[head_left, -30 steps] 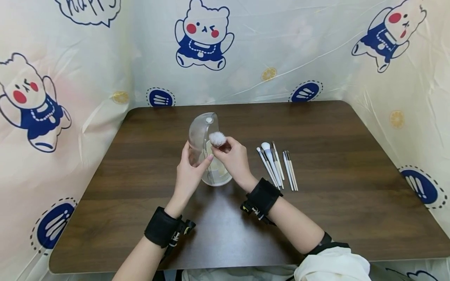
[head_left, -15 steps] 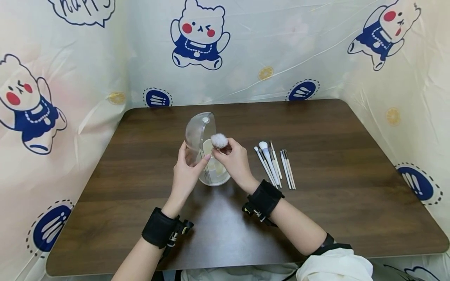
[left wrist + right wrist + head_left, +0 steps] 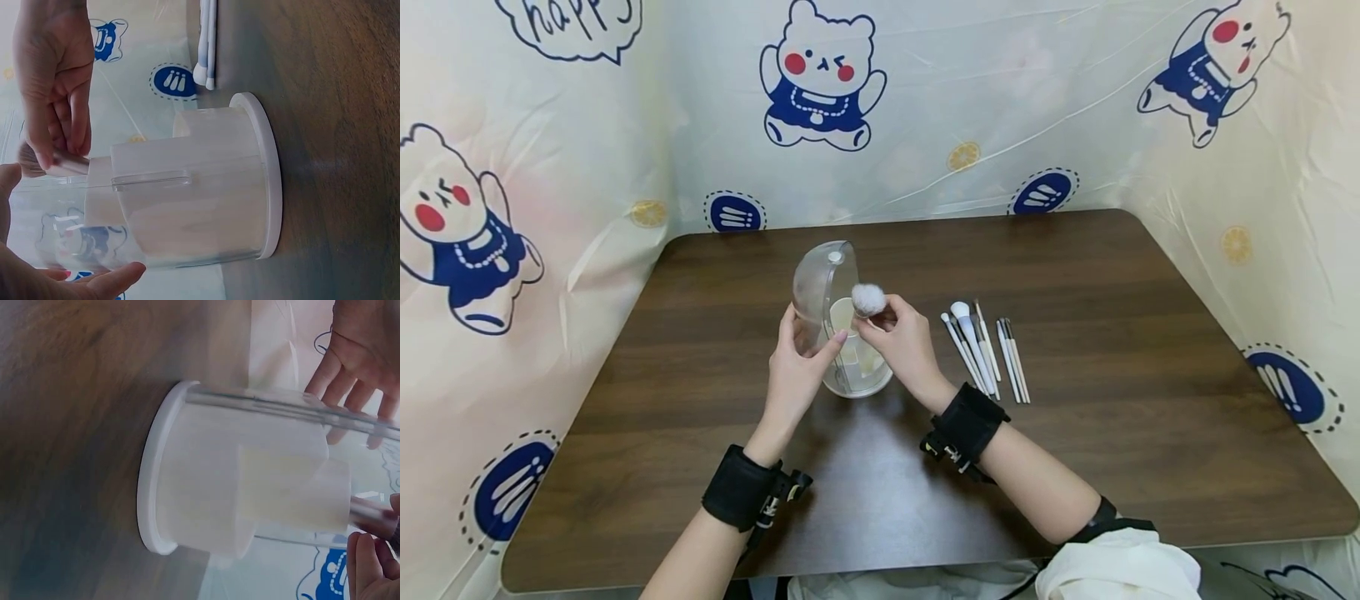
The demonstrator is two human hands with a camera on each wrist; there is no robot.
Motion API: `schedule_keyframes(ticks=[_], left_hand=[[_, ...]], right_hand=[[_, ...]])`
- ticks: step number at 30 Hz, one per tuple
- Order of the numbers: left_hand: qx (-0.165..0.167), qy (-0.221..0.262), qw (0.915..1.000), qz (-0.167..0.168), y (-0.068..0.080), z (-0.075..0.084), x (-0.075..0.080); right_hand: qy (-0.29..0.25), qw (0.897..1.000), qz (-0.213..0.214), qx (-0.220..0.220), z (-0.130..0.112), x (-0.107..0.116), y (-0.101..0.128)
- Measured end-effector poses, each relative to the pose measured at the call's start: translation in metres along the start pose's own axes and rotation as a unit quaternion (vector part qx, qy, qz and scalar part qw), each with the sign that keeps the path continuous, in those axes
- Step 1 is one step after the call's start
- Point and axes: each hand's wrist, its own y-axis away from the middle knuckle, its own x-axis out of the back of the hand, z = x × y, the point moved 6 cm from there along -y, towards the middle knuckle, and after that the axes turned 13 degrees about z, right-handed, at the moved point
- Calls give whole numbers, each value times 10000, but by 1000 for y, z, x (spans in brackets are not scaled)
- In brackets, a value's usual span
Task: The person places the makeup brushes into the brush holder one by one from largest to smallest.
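- Your left hand (image 3: 795,375) cups the clear domed cover (image 3: 817,293) of the brush holder (image 3: 850,350), thumb on one side and fingers curled round the other, so it is gripping the cover.
- Your right hand (image 3: 904,346) pinches a fluffy white brush (image 3: 868,299) by its short metal neck, fingertips closed on it, with the bristle head pointing up just above the holder's opening.
- In the left wrist view the brush's handle end (image 3: 70,164) meets the top of the white inner cup (image 3: 187,200); whether it sits inside a slot I cannot tell.
- The holder stands upright on its round white base (image 3: 270,181), near the middle of the dark wooden table (image 3: 1075,275), right between your two hands.
- A row of thin white brushes (image 3: 985,350) lies flat on the table just to the right of your right hand, apart from the holder.
- Black straps wrap both your wrists (image 3: 967,423).
- The sheet behind the table (image 3: 1000,100) is printed with cartoon bears in blue dresses and small lemons; a speech bubble at the top left reads "happy" (image 3: 578,18). No brand or label can be read on the holder or brushes.
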Motion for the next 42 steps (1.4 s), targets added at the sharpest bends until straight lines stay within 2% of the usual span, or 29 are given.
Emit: schedule_keyframes(ticks=[8, 12, 15, 19, 23, 28, 33, 42], left_hand=[[120, -24, 9999, 23, -1, -2, 1], [154, 1, 9999, 27, -1, -3, 2], [167, -17, 9999, 38, -1, -4, 3], [203, -58, 9998, 52, -1, -5, 5], [233, -102, 9997, 40, -1, -6, 5], [208, -99, 9997, 19, -1, -7, 4], [216, -55, 9997, -30, -1, -6, 2], [219, -41, 9997, -61, 0, -3, -1]], right_hand=[[-249, 9996, -34, -131, -4, 21, -13], [-388, 9989, 185, -180, -6, 41, -28], [-119, 9990, 427, -100, -6, 58, -42], [730, 9953, 622, -152, 6, 79, -63], [1743, 9827, 521, -363, 32, 90, -76], [2716, 9599, 38, -687, 70, 90, -76], [3290, 9402, -194, -864, 95, 89, -70], [3908, 9177, -254, -664, 107, 83, -65]])
